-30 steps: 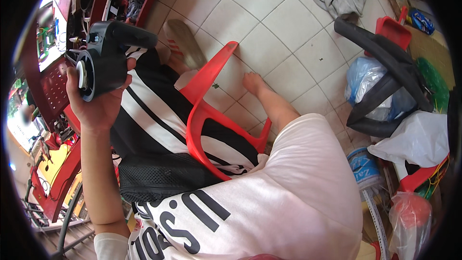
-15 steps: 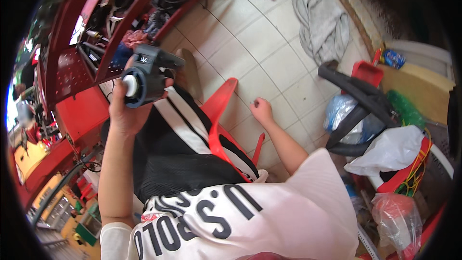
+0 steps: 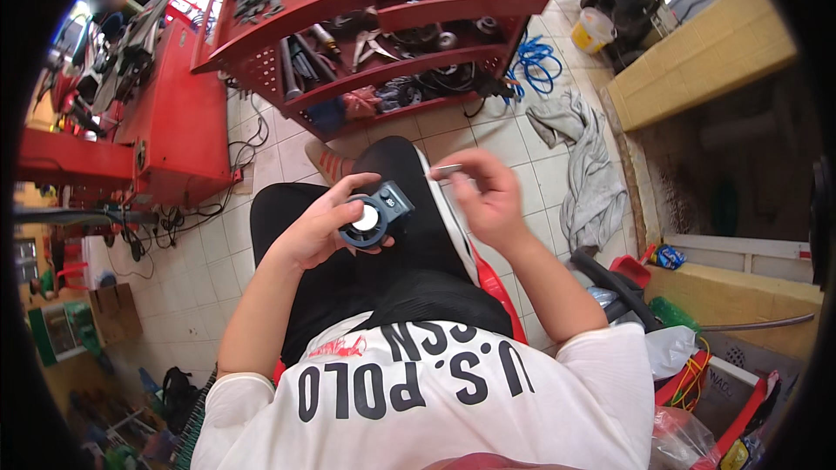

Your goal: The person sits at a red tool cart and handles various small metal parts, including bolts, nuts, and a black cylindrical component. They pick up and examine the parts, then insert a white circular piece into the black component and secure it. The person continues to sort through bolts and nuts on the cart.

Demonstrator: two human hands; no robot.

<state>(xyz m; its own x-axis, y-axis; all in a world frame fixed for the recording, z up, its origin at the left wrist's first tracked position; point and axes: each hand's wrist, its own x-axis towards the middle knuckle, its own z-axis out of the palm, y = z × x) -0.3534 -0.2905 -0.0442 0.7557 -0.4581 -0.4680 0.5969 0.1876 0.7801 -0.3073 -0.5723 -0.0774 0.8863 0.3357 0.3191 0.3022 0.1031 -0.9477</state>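
Note:
My left hand (image 3: 324,222) is closed around a dark blue-grey plastic housing (image 3: 380,218) with a round ring and a white disc in its middle. The thumb rests by the white disc, and the housing sits above my black trousers. To the right of it, my right hand (image 3: 489,200) pinches a small, slim metal piece (image 3: 445,171) between thumb and forefinger. A gap separates that piece from the housing. The right hand is slightly blurred, and the exact kind of metal piece is too small to make out.
Ahead stands a red tool cart (image 3: 418,17) with tools and parts on its shelves. A grey cloth (image 3: 583,174) and a blue hose (image 3: 535,65) lie on the tiled floor. At left is a red cabinet (image 3: 174,113) with black cables nearby. Bags crowd the right side.
The view has swung toward the tool cart. My right hand has come up from low at the right side, bringing the metal piece near the housing. The left hand keeps hold of the housing.

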